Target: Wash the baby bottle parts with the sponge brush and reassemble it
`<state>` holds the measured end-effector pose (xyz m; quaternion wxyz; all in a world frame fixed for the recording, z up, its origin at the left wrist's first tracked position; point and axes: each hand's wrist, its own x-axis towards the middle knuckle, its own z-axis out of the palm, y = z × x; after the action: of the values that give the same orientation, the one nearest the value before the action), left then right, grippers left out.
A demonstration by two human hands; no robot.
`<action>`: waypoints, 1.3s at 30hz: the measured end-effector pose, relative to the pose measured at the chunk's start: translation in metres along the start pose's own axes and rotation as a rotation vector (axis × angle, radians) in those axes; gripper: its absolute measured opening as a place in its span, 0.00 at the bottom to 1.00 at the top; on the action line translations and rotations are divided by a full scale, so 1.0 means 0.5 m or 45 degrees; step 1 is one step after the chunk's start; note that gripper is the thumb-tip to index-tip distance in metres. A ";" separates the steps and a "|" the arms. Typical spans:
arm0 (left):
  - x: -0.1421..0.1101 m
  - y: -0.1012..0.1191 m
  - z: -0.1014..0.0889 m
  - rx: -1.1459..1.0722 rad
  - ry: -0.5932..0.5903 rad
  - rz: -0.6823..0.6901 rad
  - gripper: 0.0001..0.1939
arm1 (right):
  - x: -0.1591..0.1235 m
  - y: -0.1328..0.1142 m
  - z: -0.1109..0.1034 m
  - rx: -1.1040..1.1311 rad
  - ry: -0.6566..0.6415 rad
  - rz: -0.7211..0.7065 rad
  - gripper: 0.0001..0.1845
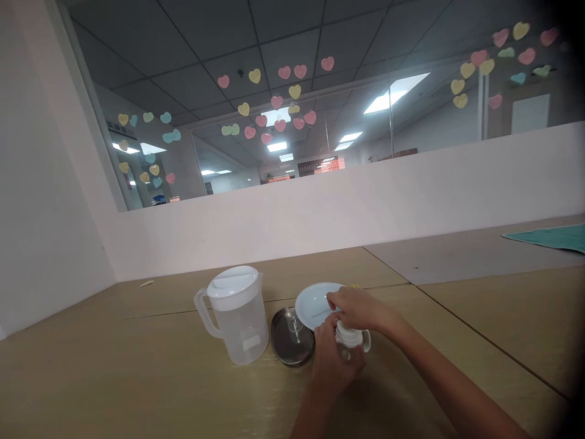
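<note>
A small clear jar with a white ringed neck [350,336] stands in front of the plate. My left hand [336,363] is wrapped round its body from the front left. Over the jar's top is my right hand [359,308], its fingers bent and closed; what they grip is hidden behind the hand. A white loop like a handle [367,340] sticks out at the jar's right; I cannot tell whether it belongs to the jar. Just behind the hands lies a pale blue-white plate [311,302], partly covered by my right hand.
Left of the hands stands a translucent pitcher [240,326] with a white lid. Between it and the jar is a dark shiny metal dish [291,344]. A teal cloth [553,236] lies at the far right of the wooden table [159,366]. A low white wall [274,219] runs behind.
</note>
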<state>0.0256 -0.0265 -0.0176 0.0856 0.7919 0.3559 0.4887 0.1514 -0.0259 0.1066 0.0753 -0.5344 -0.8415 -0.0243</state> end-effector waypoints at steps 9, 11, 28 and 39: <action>-0.002 -0.005 -0.002 -0.009 0.004 -0.002 0.28 | -0.006 0.019 -0.011 0.113 -0.075 0.046 0.30; -0.004 -0.008 -0.001 -0.023 -0.007 -0.029 0.30 | -0.004 0.019 -0.008 0.091 -0.116 0.041 0.36; -0.002 -0.005 0.004 0.048 0.000 0.046 0.30 | 0.007 -0.007 0.003 -0.035 -0.089 0.126 0.21; 0.020 -0.115 -0.071 0.447 0.399 -0.268 0.18 | 0.005 0.003 -0.003 0.057 -0.141 0.168 0.30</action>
<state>-0.0290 0.0147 -0.0201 -0.0589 0.6679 0.5247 0.5245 0.1520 -0.0234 0.1085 0.0422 -0.5874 -0.8077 0.0293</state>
